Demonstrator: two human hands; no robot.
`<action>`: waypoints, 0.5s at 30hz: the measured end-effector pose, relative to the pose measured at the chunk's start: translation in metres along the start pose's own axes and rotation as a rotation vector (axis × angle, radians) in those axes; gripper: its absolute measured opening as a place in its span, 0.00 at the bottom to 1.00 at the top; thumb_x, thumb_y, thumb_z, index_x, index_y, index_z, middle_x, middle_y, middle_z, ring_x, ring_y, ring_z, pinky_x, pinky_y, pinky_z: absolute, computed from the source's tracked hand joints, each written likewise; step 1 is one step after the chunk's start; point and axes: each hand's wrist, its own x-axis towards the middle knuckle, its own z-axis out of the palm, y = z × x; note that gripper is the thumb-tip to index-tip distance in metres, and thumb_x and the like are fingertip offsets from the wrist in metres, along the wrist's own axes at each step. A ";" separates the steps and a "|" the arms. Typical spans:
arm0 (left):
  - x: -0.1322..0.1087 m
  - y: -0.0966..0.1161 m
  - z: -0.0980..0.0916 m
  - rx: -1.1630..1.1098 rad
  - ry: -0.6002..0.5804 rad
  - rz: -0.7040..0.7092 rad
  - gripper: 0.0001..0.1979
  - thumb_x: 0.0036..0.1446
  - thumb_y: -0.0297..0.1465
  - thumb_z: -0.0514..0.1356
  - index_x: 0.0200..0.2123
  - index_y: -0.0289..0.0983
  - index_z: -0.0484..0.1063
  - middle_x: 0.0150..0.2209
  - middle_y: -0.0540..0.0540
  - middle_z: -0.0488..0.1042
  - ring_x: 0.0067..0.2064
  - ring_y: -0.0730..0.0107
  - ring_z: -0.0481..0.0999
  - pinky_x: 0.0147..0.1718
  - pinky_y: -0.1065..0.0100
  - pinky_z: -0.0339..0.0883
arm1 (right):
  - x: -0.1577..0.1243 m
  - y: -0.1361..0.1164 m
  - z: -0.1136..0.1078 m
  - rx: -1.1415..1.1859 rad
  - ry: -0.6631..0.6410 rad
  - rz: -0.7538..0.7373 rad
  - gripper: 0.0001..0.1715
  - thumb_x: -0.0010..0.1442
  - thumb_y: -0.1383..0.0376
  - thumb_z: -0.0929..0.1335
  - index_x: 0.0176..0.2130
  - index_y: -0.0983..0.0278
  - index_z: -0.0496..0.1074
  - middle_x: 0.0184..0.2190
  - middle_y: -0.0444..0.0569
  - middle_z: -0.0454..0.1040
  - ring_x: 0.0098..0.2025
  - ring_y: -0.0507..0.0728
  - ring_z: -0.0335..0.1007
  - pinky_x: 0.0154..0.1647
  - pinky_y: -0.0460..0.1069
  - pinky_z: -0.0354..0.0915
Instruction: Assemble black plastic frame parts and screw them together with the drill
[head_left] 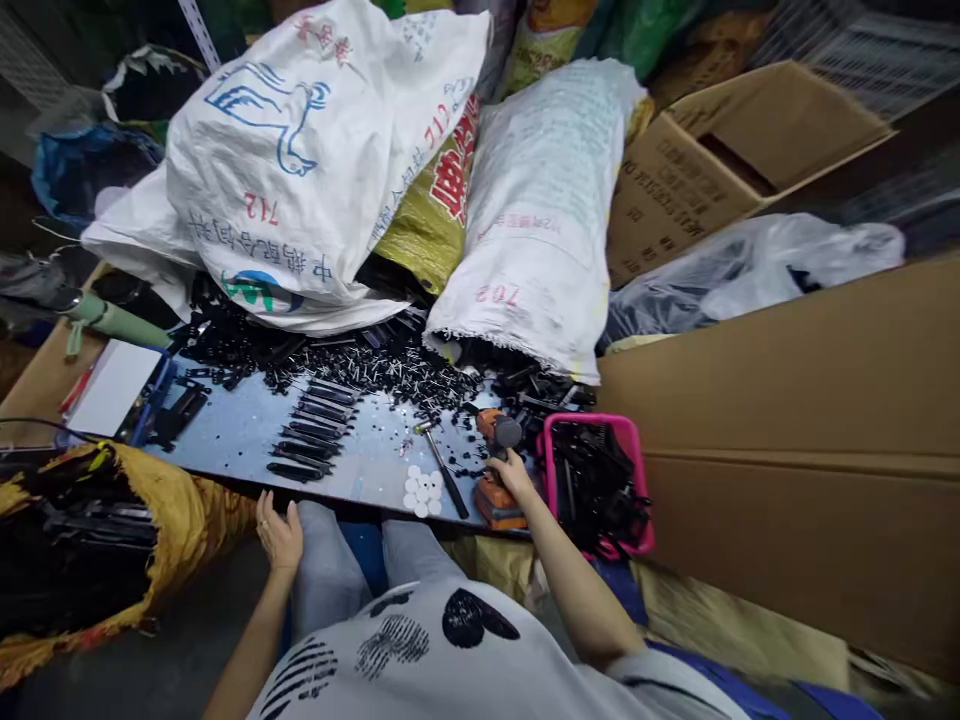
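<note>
My right hand [513, 477] is wrapped round the handle of an orange and dark grey cordless drill [498, 502], which stands upright by the table's front edge. Just left of it lies a hammer [445, 470] with a black grip. Several white round discs [422, 491] sit together beside the hammer. My left hand [280, 530] hangs over the front edge near my knee, fingers apart and holding nothing. Beyond it, several long black plastic parts [313, 428] lie side by side in a column on the blue table [225, 430].
A heap of small black pieces with metal pins [375, 365] spills along the back, below two white woven sacks [262, 180]. A pink basket [641, 470] of black parts stands right, beside cardboard [780, 400]. A yellow sack [199, 510] of parts gapes at left.
</note>
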 end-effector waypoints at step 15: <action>-0.061 0.035 -0.025 -0.073 -0.167 -0.164 0.26 0.61 0.43 0.51 0.56 0.31 0.59 0.53 0.29 0.63 0.51 0.50 0.69 0.52 0.48 0.63 | -0.002 0.031 0.005 -0.100 0.259 0.045 0.40 0.44 0.47 0.71 0.49 0.68 0.67 0.39 0.60 0.75 0.44 0.65 0.72 0.44 0.53 0.63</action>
